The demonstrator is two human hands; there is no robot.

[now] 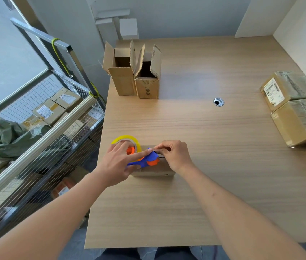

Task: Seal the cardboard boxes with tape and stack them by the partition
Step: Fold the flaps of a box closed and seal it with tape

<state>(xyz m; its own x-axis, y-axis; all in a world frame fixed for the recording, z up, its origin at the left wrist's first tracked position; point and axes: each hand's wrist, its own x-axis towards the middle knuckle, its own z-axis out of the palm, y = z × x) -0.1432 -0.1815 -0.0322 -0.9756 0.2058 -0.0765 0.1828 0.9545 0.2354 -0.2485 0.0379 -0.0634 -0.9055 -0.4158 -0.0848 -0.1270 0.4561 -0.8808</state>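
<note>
— Wood-grain bench [214, 175], broad and bare in the middle. What sits round it?
— Taped cartons [294, 109] at the right edge; two open boxes [135, 79] at the far left.
— And the box being sealed?
— A small cardboard box [154, 170], near the left edge. The left hand [117, 163] grips the blue-and-orange tape dispenser [144, 160] on it; the right hand [174, 154] pinches the tape end.

A parcel packing room: a plain wooden desk [204, 166] carries open cardboard boxes [135, 79] and taped, labelled parcels [294, 106], and a wire cage trolley [41, 139] alongside holds more labelled packages [49, 111].
</note>
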